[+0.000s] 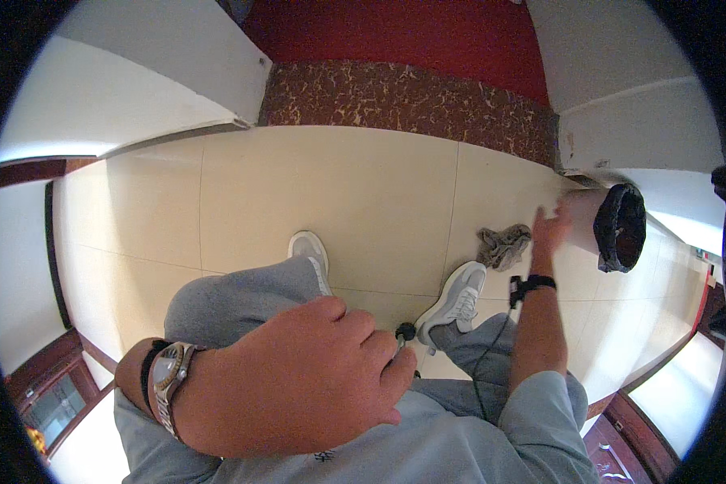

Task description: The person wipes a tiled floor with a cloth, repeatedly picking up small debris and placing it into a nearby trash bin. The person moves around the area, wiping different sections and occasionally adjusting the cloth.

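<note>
My left hand (314, 375), with a metal wristwatch (170, 369) on its wrist, is large in the near middle, its fingers curled around a thin metal piece with a round black end (405, 331). What else lies under the fingers is hidden. On the right, my right hand (549, 230) reaches out slightly blurred, with nothing seen in it. It is between a crumpled grey-brown cloth (503, 245) on the floor and a pale waste bin (584, 218) lined with a black bag (602, 245). A black strap with a small device and cable is on the right wrist.
Beige floor tiles (327, 199) lie before me. Beyond them a brown marble threshold (399, 97) borders a red floor (399, 36), between white wall ends. My grey-white shoes (460, 296) rest on the tiles. Dark red doors (617, 454) show at the lower edges.
</note>
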Available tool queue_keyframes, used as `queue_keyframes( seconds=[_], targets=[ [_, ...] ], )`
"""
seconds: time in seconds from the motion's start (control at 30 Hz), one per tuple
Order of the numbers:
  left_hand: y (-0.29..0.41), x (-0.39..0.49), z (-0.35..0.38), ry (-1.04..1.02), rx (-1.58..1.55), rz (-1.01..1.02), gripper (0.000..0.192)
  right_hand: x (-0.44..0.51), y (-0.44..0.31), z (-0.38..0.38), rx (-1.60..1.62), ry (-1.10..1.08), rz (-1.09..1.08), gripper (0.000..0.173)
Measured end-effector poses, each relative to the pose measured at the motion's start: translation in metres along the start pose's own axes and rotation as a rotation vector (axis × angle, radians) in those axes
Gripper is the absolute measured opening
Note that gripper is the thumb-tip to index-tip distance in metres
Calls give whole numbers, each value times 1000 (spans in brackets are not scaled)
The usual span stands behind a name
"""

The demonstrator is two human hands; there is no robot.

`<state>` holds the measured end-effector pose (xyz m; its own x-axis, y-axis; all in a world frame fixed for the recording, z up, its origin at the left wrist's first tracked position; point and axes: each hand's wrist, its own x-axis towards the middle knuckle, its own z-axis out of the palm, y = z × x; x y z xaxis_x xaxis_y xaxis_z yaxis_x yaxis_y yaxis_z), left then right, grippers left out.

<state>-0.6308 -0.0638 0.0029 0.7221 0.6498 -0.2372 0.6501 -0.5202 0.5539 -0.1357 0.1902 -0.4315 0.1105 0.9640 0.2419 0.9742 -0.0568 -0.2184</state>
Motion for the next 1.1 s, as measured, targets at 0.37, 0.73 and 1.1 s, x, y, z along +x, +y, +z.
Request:
queue_keyframes(
  seconds=[0.37, 0.73, 1.1],
  targets=[
    [-9, -33, 1, -51, -80, -5, 61, -113, 10, 50, -194, -496, 466, 89],
    [-8, -36, 7, -39, -154, -102, 55, -141, -174, 86, 31, -410, -187, 68],
    [-8, -6, -8, -129, -138, -135, 61, -79, -247, 66, 625, -752, -243, 61]
  ],
)
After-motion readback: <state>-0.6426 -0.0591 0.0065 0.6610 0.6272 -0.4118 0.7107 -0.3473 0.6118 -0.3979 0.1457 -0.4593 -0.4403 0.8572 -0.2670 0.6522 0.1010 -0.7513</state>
